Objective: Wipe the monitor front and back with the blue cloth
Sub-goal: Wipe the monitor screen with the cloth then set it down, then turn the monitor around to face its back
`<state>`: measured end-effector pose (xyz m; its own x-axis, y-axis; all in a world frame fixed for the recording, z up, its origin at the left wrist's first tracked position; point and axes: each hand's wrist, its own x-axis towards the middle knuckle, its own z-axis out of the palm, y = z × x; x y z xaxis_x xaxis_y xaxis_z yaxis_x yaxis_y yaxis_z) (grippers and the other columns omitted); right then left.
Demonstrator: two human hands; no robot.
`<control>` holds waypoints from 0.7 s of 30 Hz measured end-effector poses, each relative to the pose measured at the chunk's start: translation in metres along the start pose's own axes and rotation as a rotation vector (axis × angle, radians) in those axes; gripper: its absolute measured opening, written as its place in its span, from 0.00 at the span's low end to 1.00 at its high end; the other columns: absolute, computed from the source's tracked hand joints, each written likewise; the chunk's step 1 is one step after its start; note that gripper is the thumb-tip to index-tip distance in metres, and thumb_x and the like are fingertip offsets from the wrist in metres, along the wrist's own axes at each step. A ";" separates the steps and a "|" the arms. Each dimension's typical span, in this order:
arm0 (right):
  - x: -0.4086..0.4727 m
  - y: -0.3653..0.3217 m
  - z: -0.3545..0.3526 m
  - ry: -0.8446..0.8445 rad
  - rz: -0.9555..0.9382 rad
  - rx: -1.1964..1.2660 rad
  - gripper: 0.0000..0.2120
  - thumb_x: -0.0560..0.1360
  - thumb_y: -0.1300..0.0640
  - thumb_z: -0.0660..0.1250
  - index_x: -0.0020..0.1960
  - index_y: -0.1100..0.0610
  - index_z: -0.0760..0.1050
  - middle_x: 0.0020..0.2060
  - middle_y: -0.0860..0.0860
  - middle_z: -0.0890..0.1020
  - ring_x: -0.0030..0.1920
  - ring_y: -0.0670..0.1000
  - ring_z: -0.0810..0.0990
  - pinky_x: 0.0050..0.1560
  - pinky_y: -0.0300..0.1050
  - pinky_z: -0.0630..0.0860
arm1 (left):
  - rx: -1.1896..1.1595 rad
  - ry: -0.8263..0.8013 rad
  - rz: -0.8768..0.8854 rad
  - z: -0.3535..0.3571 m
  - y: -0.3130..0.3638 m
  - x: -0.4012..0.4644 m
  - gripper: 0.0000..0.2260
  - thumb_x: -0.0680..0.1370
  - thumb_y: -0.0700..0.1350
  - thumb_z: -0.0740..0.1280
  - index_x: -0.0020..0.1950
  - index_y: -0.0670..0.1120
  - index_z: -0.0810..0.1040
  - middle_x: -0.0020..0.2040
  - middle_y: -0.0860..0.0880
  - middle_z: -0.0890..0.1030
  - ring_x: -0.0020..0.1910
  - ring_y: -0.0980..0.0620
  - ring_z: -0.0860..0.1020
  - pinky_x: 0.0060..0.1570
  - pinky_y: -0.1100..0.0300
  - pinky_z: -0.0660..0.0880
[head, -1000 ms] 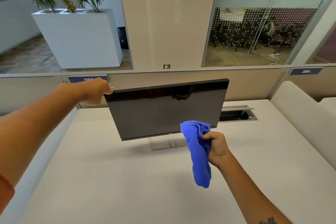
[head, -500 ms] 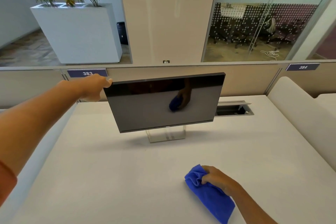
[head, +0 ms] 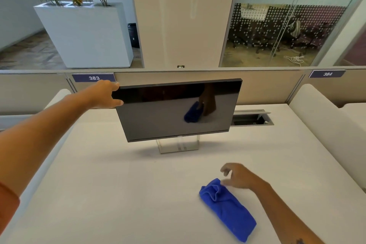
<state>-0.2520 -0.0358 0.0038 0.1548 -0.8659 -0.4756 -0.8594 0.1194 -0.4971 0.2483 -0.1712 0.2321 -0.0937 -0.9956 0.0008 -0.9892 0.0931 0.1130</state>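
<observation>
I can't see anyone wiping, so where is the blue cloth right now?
The blue cloth lies crumpled on the white desk, lower right in the head view, in front of the monitor, beside the open right hand.

One monitor (head: 178, 111), one blue cloth (head: 227, 209), two hands, two desk number plates

A bright royal blue is seen on the cloth (head: 227, 207), plain with no print, laid against an off-white worktop (head: 118, 194). The monitor (head: 178, 111) is done in glossy black, with the blue cloth mirrored in it, over a silvery stand (head: 178, 145). An orange sleeve (head: 8, 202) is caught at the edge, and the partition tags (head: 93, 77) are navy with white numbers.
</observation>
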 end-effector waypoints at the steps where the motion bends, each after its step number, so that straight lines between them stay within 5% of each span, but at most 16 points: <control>1: 0.005 -0.006 -0.013 0.109 -0.009 0.035 0.18 0.76 0.52 0.79 0.63 0.53 0.81 0.55 0.48 0.84 0.44 0.45 0.79 0.56 0.45 0.81 | -0.032 0.020 -0.031 0.000 0.003 -0.001 0.31 0.76 0.54 0.72 0.76 0.43 0.69 0.65 0.38 0.79 0.63 0.37 0.77 0.61 0.47 0.74; 5: 0.024 -0.038 -0.073 0.531 -0.016 0.289 0.15 0.81 0.56 0.73 0.67 0.57 0.81 0.59 0.53 0.84 0.57 0.54 0.83 0.63 0.52 0.82 | -0.278 0.176 -0.169 0.008 0.017 -0.006 0.27 0.77 0.51 0.72 0.74 0.42 0.72 0.65 0.38 0.79 0.60 0.39 0.78 0.57 0.49 0.75; 9: 0.040 -0.069 -0.133 0.783 -0.079 0.545 0.21 0.83 0.53 0.70 0.75 0.54 0.74 0.67 0.52 0.80 0.65 0.53 0.79 0.59 0.44 0.79 | -0.533 0.314 -0.323 0.022 0.034 -0.014 0.31 0.77 0.50 0.72 0.75 0.39 0.68 0.70 0.39 0.75 0.64 0.39 0.75 0.57 0.49 0.74; 13: 0.053 -0.091 -0.175 0.824 -0.127 0.573 0.27 0.86 0.48 0.65 0.82 0.48 0.64 0.79 0.48 0.69 0.77 0.52 0.70 0.76 0.56 0.73 | -0.672 0.361 -0.462 0.034 0.048 -0.016 0.29 0.77 0.52 0.73 0.72 0.39 0.69 0.63 0.39 0.77 0.54 0.44 0.74 0.47 0.52 0.72; 21: 0.065 -0.111 -0.208 0.762 -0.169 0.556 0.25 0.87 0.49 0.59 0.83 0.51 0.65 0.78 0.52 0.72 0.76 0.54 0.72 0.75 0.54 0.72 | -0.778 0.298 -0.497 0.042 0.060 -0.013 0.38 0.76 0.52 0.73 0.79 0.42 0.58 0.75 0.41 0.68 0.72 0.37 0.68 0.60 0.46 0.73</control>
<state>-0.2475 -0.2068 0.1793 -0.2716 -0.9527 0.1364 -0.4702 0.0077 -0.8825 0.1856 -0.1526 0.1968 0.4535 -0.8911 0.0149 -0.5472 -0.2652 0.7939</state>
